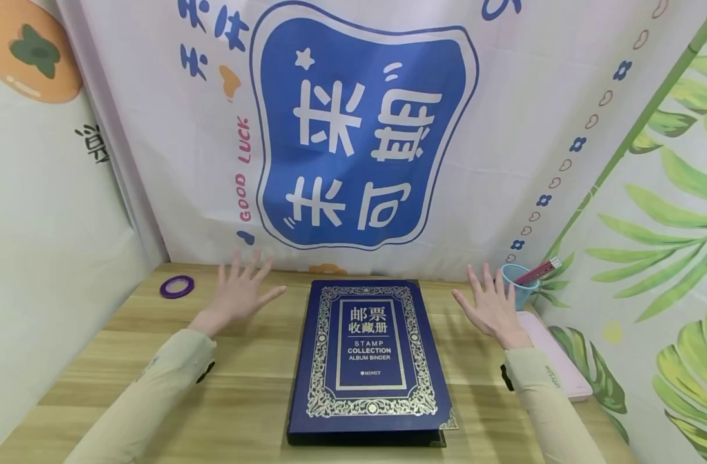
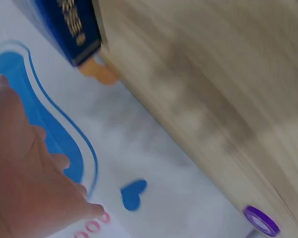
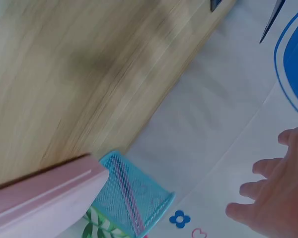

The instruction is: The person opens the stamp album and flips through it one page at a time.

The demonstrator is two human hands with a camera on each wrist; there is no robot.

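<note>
A dark blue stamp album (image 1: 370,354) with silver ornament lies closed on the wooden table, between the two hands. To its left the left hand (image 1: 237,293) is held above the table, fingers spread and holding nothing. The right hand (image 1: 492,306) hovers on the other side of the album, its fingers also spread, just left of a blue mesh pen cup (image 1: 520,283). In the left wrist view the left hand (image 2: 35,168) shows with the album's corner (image 2: 77,34) beyond it. The right wrist view shows the right hand (image 3: 275,186) apart from the cup (image 3: 131,193).
A purple tape roll (image 1: 177,287) lies at the table's back left. Several pencils (image 1: 539,270) lean in the cup. A pink flat case (image 1: 553,354) sits along the right edge. Printed cloth (image 1: 156,161) hangs behind the table and along both sides.
</note>
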